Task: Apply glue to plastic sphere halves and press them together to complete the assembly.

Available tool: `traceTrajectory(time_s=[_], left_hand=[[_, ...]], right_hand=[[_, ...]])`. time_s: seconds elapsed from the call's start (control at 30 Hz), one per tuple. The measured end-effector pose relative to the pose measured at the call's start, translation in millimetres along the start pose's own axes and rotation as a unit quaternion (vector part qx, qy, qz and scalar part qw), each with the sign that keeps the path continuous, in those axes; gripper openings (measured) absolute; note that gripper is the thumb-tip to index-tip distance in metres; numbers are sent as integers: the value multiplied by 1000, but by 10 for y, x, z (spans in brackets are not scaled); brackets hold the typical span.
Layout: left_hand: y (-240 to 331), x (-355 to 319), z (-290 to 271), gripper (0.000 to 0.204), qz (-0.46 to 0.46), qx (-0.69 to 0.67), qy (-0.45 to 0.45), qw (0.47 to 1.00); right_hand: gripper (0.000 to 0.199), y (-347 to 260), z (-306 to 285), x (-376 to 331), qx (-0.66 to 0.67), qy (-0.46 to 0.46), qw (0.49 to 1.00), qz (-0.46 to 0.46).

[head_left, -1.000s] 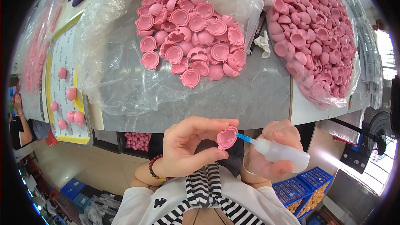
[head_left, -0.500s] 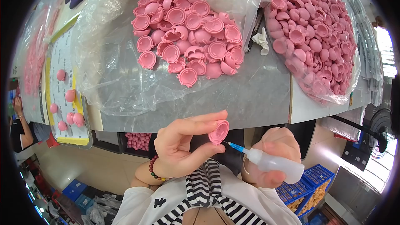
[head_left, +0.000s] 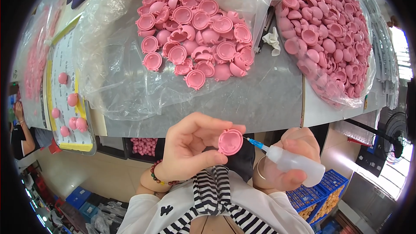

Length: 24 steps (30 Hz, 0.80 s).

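Between the thumb and fingers of my left hand (head_left: 186,147) is a pink plastic half shell (head_left: 230,142), its hollow side facing up. My right hand (head_left: 294,160) grips a translucent squeeze bottle (head_left: 291,164) with a blue needle tip (head_left: 255,143). The needle points at the shell's right rim; whether it touches cannot be made out. Both hands are in front of the table's near edge. Beyond them, a loose heap of pink half shells (head_left: 195,79) lies on clear plastic sheeting.
A large clear bag of pink shells (head_left: 333,52) stands at the right. At the left, a tray (head_left: 90,146) carries several pink balls (head_left: 81,124). A crumpled white tissue (head_left: 272,42) lies between heap and bag. Blue crates (head_left: 331,182) and a black fan (head_left: 392,134) are at the lower right.
My left hand has turned the shell so its hollow faces up more fully. The bottle has shifted slightly right, its needle moving from the shell's lower edge to its right rim.
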<state>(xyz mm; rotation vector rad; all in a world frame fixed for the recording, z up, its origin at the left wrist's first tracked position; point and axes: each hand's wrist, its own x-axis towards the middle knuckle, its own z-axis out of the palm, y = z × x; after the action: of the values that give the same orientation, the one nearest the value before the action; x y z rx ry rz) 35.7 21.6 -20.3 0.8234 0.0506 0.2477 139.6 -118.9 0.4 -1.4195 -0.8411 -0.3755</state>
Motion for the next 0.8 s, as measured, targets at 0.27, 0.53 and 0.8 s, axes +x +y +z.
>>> traceTrajectory(time_s=[0.27,0.53,0.8], left_hand=[[-12,43,-47,43,-144,-206,-60,966],[-67,-5,59,40,61,52,21,997],[-59,-31,14,41,153,271,32,950]], right_hand=[[51,151,90,0,147,159,975,42],[36,584,-139,323,-181,-126,955,197],[35,399,-347,581,-318,7,947,34]])
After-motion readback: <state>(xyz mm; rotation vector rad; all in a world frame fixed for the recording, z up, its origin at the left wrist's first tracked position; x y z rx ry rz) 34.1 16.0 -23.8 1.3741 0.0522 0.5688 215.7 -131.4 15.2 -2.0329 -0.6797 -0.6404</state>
